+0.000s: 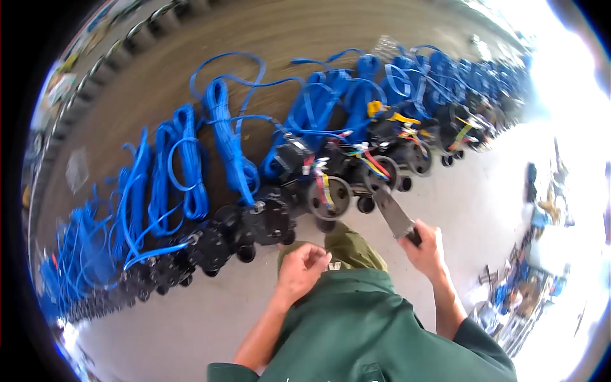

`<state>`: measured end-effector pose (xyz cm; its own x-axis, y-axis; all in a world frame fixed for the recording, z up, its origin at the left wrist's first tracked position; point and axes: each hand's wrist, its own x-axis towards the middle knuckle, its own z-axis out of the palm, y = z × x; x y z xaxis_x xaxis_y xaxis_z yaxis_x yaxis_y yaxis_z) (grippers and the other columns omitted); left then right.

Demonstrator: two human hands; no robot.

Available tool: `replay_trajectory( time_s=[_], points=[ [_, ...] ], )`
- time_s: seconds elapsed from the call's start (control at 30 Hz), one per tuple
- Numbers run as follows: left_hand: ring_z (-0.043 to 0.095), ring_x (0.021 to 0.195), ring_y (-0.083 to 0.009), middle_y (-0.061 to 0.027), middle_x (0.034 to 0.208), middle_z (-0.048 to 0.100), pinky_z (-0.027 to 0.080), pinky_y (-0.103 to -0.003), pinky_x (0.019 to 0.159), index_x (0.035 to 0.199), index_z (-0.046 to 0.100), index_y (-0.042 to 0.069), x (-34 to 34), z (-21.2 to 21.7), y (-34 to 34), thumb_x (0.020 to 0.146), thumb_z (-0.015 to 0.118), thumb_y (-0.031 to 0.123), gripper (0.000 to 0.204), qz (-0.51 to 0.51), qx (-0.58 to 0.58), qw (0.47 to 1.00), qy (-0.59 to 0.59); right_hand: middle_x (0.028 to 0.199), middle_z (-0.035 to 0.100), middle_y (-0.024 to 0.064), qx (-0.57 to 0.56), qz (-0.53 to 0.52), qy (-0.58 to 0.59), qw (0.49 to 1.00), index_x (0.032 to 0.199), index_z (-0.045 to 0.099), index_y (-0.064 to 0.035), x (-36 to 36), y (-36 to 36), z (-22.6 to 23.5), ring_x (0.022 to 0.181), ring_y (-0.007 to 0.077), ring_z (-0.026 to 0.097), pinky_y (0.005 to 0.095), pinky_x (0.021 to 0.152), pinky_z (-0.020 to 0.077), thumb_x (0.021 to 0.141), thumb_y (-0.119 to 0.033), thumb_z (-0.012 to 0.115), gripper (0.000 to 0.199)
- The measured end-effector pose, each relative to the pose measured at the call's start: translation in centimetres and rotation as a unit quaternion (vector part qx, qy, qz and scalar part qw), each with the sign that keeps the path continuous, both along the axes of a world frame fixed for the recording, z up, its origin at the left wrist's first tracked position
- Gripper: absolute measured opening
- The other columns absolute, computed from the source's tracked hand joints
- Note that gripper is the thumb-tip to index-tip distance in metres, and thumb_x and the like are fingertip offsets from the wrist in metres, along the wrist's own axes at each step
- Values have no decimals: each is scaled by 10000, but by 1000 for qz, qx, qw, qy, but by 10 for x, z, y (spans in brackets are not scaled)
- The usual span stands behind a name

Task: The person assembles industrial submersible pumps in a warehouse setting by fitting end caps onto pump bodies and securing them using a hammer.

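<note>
From the head view, the right hand is closed around the dark handle of a flat tool. The fingers wrap tight on the handle. The blade is flat, grey and looks like metal. It sticks up and to the left from the hand. Its far tip is just beside a black round wheel part, but I cannot tell if they touch.

The left hand is near the middle, low in the picture. Its fingers are curled in close together. I cannot tell if it holds something small. It hangs just near a black machine part and is not touching it.

A long row of black machine parts runs from the near left to the far right on the pale floor. They are dark, lumpy and round, with little wheels and knobs. Some have red and yellow wires on them, thin and bendy.

Behind the row lie many bundles of blue cable. The cable is thin, smooth and looped in long coils. It rests on a brown mat that looks rough.

The person wears a green shirt of soft cloth, and an olive trouser knee shows between the hands.
</note>
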<state>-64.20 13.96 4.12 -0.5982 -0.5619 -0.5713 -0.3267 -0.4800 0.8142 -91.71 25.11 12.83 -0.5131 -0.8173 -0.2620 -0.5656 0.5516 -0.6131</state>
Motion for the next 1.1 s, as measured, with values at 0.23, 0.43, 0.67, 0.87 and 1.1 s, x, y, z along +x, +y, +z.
replay_trajectory(
  time_s=[0.23,0.43,0.67,0.87,1.1],
  points=[
    [731,766,-238,-166,882,754,557,-370,730,983,715,-51,-118,73,-153,972,658,187,245,-101,-397,909,-76,708,673,137,-82,-5,253,964,927,691,-17,-133,8,-21,634,321,652,387,643,526,728,-327,934,441],
    [688,1157,-363,-250,1235,710,538,-438,1016,1179,730,-10,-128,11,-229,723,856,502,697,-308,-370,752,-450,871,705,119,-126,56,144,980,983,702,-40,-195,-20,-51,770,331,681,420,717,548,716,-257,923,409],
    [750,909,-331,-221,980,763,581,-388,819,1042,719,-35,-146,10,-220,684,794,247,461,-248,-298,828,-405,1136,619,140,-158,100,155,970,1139,642,-14,-196,-17,-48,1079,369,569,459,924,483,750,-176,875,482],
    [674,851,-161,-86,1031,726,541,-297,735,1191,651,-30,-114,21,-192,761,618,49,439,150,-191,970,-3,1103,649,147,-253,167,-88,949,1145,642,3,-160,-68,7,1078,319,600,421,914,493,879,-228,799,385],
    [669,1166,-336,-184,1242,703,516,-492,1065,1268,641,-21,-109,0,-128,837,494,81,467,337,130,868,341,1209,722,61,62,127,-541,829,1207,696,-34,-78,-262,-77,1043,169,677,321,911,540,1058,-551,544,559]
  ],
)
